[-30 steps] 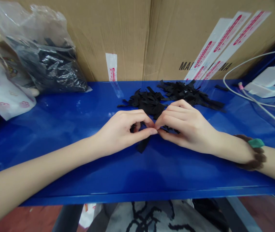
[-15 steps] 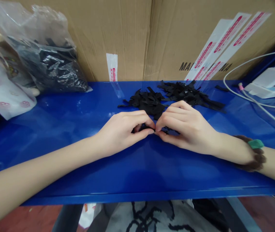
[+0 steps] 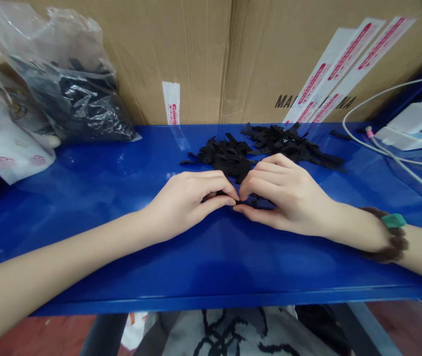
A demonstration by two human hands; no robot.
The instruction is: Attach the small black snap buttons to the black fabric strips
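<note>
Left hand (image 3: 190,200) pinches a black strip (image 3: 238,201), best held steady; right hand (image 3: 288,190), finger and thumb apart, adjoins.

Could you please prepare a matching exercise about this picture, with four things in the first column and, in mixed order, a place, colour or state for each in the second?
Things:
1. Left hand
2. Black strips
3. Clear plastic bag
4. Wristband

Place, colour or state:
A. Brown, with a green piece
B. Fingertips close to those of the right hand
C. At the picture's left, holding dark material
D. Heaped loose on the blue tabletop

Right pairs: 1-B, 2-D, 3-C, 4-A
</note>
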